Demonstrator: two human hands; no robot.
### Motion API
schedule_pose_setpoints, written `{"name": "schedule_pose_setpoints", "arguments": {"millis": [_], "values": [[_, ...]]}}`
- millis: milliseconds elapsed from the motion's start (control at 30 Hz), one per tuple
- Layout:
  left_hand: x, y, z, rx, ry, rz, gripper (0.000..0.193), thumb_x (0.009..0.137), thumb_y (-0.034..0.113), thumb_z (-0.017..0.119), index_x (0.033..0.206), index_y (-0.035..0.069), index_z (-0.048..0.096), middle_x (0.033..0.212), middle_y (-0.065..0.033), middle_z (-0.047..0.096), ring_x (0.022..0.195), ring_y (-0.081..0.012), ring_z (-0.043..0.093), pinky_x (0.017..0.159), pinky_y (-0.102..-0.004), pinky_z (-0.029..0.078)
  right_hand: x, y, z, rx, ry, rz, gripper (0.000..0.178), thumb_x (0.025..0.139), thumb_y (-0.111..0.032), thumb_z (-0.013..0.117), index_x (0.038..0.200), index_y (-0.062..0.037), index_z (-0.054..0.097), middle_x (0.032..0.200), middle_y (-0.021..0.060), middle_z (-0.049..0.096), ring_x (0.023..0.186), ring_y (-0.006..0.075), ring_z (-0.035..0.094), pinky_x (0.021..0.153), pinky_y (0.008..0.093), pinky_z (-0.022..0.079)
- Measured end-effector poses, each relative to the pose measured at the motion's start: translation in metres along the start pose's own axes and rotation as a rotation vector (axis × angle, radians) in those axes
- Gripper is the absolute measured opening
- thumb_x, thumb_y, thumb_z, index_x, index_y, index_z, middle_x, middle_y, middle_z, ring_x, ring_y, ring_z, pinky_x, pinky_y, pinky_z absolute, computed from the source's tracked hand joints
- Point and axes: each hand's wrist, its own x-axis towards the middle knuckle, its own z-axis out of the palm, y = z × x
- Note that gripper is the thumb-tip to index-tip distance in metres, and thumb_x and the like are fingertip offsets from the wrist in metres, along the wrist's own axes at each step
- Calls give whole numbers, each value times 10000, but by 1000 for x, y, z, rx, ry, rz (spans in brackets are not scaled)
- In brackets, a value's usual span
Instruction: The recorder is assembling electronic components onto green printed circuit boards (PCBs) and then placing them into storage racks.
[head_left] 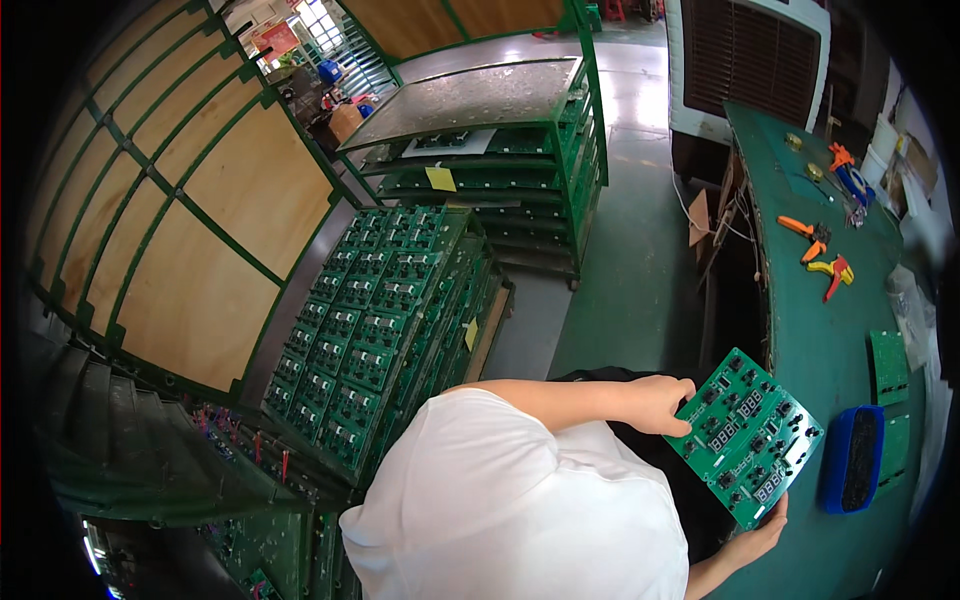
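Note:
Both of my hands hold a green circuit board panel (pixel 752 438) studded with black parts and small digit displays. It is tilted over the near edge of the green workbench (pixel 815 330). My left hand (pixel 662 402) grips the panel's upper left edge. At the panel's lower corner, my right hand (pixel 762 535) holds it from beneath. My white shirt fills the bottom middle of the view.
A blue tray (pixel 856 460) of dark small parts lies right of the panel, with more green boards (pixel 888 366) beside it. Orange and yellow pliers (pixel 822 252) lie farther up the bench. A rack of stacked circuit boards (pixel 375 330) stands to the left, with a green shelf cart (pixel 500 150) behind it.

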Motion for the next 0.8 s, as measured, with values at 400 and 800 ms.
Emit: {"name": "schedule_pose_setpoints", "arguments": {"millis": [400,800], "values": [[-57,-50,-45,-220,22,-32,505,782,256,634,1108,-77,438,675,-118,596,626,-225,577,586,-351,450,-35,-47,66,-231,-83,-136,492,1004,-297,274,1234,82,487,1196,168,541,1100,239,520,949,334,396],[-41,-107,-73,-374,142,-83,488,793,195,678,1118,-81,441,586,-78,581,493,-130,567,449,-277,449,-35,-81,126,-506,-120,-127,343,949,-227,424,1142,17,570,984,137,598,898,238,560,806,314,432]]}}
